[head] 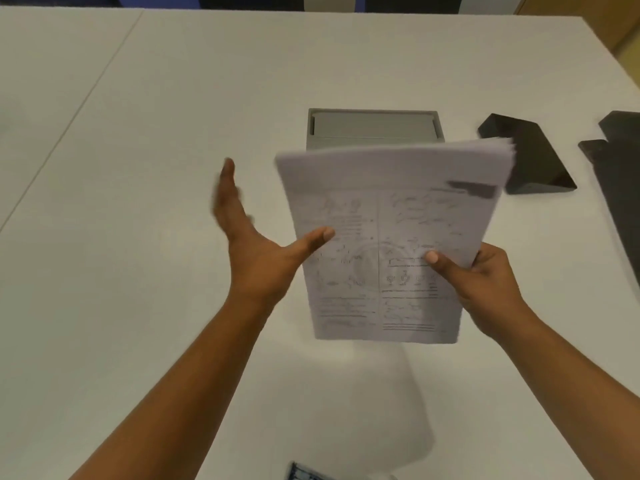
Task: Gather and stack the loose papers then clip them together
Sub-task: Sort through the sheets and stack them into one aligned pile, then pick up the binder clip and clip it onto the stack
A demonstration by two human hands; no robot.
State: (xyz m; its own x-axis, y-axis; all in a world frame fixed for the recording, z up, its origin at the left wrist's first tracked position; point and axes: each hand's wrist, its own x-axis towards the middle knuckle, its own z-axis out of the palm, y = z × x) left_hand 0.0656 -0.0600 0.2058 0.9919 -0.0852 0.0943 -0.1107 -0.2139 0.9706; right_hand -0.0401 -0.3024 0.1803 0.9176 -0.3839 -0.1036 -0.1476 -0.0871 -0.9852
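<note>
Two hands (pixel 481 289) around papers (pixel 388 237), grey box (pixel 374 128) behind.

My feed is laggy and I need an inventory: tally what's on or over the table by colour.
White: 1, the stack of papers, held up by the right hand
Grey: 1, the open grey box
Black: 2, the black wedge-shaped object and the black flat pieces at the right edge
Total: 4

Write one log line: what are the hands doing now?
right hand: grips paper stack | left hand: open, thumb on stack | stack: lifted off table
</note>
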